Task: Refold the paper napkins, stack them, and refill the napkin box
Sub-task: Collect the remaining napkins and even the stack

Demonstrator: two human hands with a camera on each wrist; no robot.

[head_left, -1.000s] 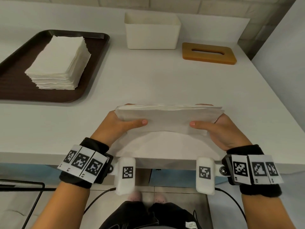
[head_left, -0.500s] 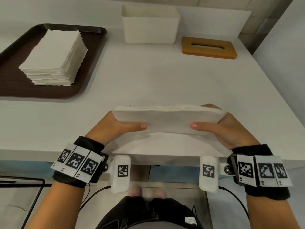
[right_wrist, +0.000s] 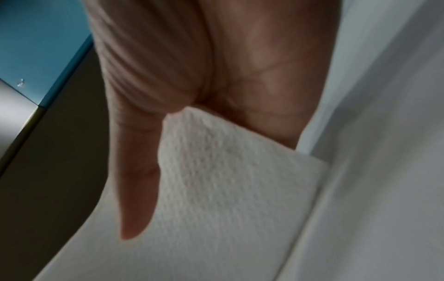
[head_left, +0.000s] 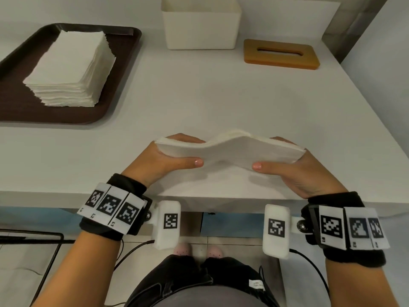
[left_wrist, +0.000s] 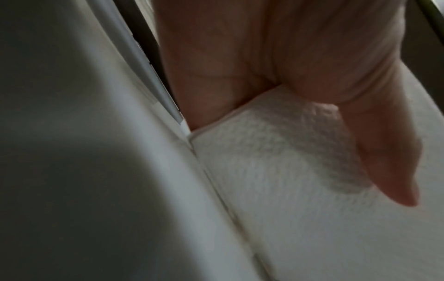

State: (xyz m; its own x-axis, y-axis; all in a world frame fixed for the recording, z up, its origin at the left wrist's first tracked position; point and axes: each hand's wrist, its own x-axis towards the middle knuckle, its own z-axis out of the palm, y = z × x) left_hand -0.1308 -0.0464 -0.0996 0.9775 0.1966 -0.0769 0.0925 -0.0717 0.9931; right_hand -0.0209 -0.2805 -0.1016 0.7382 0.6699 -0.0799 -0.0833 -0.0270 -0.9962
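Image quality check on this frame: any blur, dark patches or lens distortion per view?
Head: sharp, evenly lit, wide-angle bend at the table edges, soft shadow under the napkin stack. Left wrist: blurred, dark shadow across the left half, left hand close and soft. Right wrist: blurred too, right hand soft, dark lower left.

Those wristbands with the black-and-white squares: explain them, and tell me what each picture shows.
No machine here: a person works with bare hands, wearing marker bands and a small camera on each wrist, plus one on the head. The head view looks down at a white table. The left hand and right hand grip the ends of a bundle of napkins, which bows in the middle. Farther off are a brown tray bearing a stack of napkins, an open white box and its wooden lid. The two close-ups are the wrist cameras, showing each thumb on the paper.
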